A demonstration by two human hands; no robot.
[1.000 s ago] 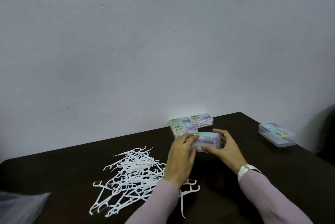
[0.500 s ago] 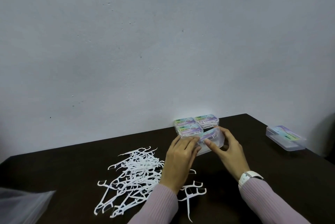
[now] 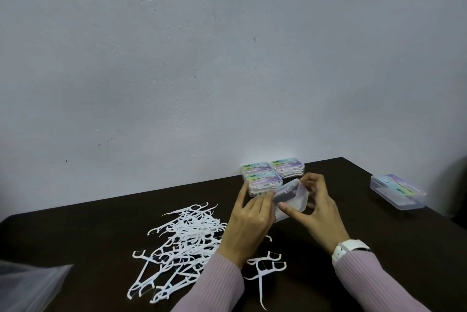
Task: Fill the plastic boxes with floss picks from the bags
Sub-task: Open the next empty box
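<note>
A clear plastic box (image 3: 293,200) is held between both hands just above the dark table (image 3: 379,248), its lid lifted partly open. My left hand (image 3: 250,223) pinches the lid's left edge. My right hand (image 3: 316,208) grips the box body from the right, thumb underneath. A loose heap of white floss picks (image 3: 187,238) lies to the left of my left hand, and a few picks (image 3: 265,266) lie under my wrists. A clear plastic bag (image 3: 27,286) shows at the lower left corner.
Three closed boxes with floss picks inside (image 3: 270,175) stand together against the wall just behind my hands. Another closed clear box (image 3: 396,195) sits alone at the right. The table's right edge runs close to it.
The box was closed a second ago and its lid is now lifted open. Both hands with the box shifted slightly away from me, toward the boxes at the wall.
</note>
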